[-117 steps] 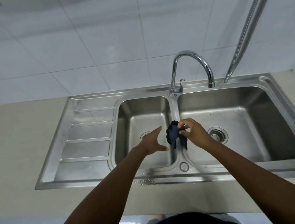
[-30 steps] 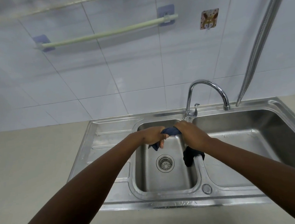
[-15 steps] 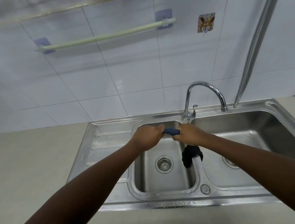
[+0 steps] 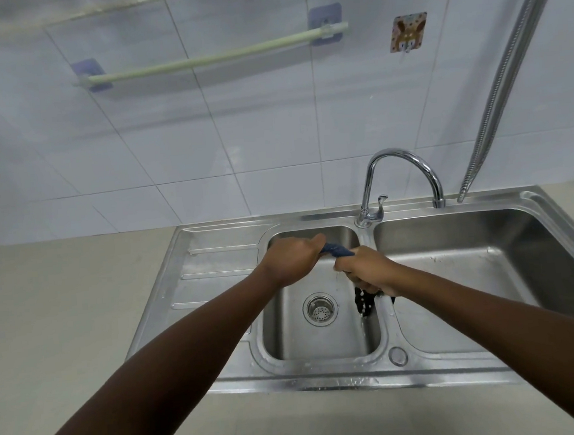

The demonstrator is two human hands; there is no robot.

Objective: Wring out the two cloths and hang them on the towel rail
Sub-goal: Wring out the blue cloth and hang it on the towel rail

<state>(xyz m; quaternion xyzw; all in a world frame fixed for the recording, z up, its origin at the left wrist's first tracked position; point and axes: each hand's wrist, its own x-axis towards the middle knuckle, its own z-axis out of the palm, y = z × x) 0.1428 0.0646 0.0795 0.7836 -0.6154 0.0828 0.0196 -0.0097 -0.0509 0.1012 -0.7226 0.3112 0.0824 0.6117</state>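
Note:
A dark blue cloth (image 4: 337, 248) is stretched and twisted between my two hands over the left basin of the steel sink (image 4: 324, 363). My left hand (image 4: 292, 258) is shut on its left end. My right hand (image 4: 365, 271) is shut on its right part. A dark cloth (image 4: 362, 303) hangs over the sink divider just below my right hand, with water drops falling by it. Whether it is a separate cloth or the same one, I cannot tell. The pale green towel rail (image 4: 218, 57) is bare, high on the tiled wall.
A chrome tap (image 4: 401, 177) stands behind the divider. A metal hose (image 4: 507, 73) runs down the wall at right. A small rabbit hook (image 4: 407, 32) is stuck beside the rail. A drainboard (image 4: 210, 268) lies left of the basins on a beige counter (image 4: 63, 320).
Since 3.9 s ago my head has tilted up, so the rail came into view, and both hands closed on the cloth. In the last second the twist tightened and water began dripping.

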